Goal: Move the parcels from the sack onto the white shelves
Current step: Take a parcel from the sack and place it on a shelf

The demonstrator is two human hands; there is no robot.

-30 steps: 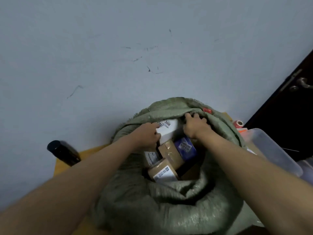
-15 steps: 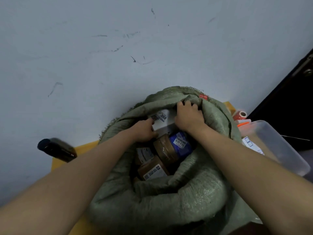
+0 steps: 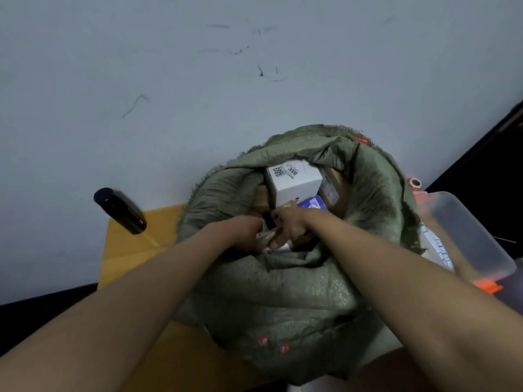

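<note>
1. Step in hand: picking a parcel out of the sack (image 3: 283, 292), which rests against the wall.
2. Left hand (image 3: 249, 230) and right hand (image 3: 288, 226) meet low inside the mouth, fingers curled on a taped parcel (image 3: 267, 239).
3. White box (image 3: 293, 181) sits behind them, untouched.
4. Next calls for lifting clear of the rim; shelves are out of view.

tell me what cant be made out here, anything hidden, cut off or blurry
Head view only:
- Left hand and right hand: fingers are sunk in the sack mouth, so their grip is unclear.
- Brown parcel between the hands: mostly covered by them.
- White box: label print too small beyond 3008.
- White shelves: out of frame.
- Clear plastic tub: contents blurred.
</note>
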